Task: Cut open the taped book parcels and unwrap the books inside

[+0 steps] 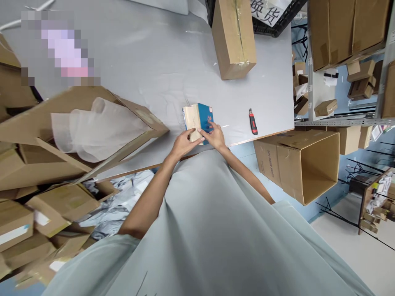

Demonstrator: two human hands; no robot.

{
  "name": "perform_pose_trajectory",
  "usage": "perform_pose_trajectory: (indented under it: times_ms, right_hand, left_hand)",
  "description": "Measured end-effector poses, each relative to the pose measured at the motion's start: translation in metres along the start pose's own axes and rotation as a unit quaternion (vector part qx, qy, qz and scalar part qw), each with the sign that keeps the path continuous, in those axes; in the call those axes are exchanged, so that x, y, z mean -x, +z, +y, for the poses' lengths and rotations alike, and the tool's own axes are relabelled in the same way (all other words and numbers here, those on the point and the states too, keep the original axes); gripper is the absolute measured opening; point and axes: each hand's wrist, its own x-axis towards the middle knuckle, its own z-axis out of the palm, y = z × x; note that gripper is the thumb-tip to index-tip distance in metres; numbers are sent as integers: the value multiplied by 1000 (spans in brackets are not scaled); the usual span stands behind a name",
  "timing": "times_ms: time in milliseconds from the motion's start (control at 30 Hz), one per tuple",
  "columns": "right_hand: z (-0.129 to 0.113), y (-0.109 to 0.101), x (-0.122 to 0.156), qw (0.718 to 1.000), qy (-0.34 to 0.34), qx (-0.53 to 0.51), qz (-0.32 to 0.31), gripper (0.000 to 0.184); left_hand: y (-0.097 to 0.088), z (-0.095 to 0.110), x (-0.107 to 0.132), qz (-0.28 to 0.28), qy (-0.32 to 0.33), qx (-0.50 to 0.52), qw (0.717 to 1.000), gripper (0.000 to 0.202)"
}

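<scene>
A small blue book with cream page edges [199, 119] stands on the grey table [160, 61] near its front edge. My left hand [184, 144] grips the book's near lower corner, fingers closed round it. My right hand [215, 134] rests against the blue cover from the right, fingers pressed on it. Both forearms reach out over my pale grey shirt.
A red and black utility knife [253, 121] lies right of the book. A sealed long cardboard box [233, 37] sits at the back. An open carton with white packing paper [92, 127] lies at left. An empty open box [304, 164] stands on the floor at right, beside shelving.
</scene>
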Motion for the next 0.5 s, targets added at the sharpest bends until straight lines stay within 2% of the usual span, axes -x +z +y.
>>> perform_pose_trajectory:
  times_ms: [100,267,400,500]
  right_hand:
    - [-6,-3,1,1000,-4,-10,-5,90]
    - [-2,-25,5,999,6,-50,-1,77]
    - [6,-50,10,996,-13,-86,23,61]
    - [13,-74,15,996,-17,-75,54,65]
  left_hand:
    - [1,-5,-2,-17,-28,56,998,79]
    - [9,-18,-10,-7,-101,160,982,75]
    - [14,-25,-17,19,-114,161,980,56]
    - [14,-30,-23,38,-123,130,983,43]
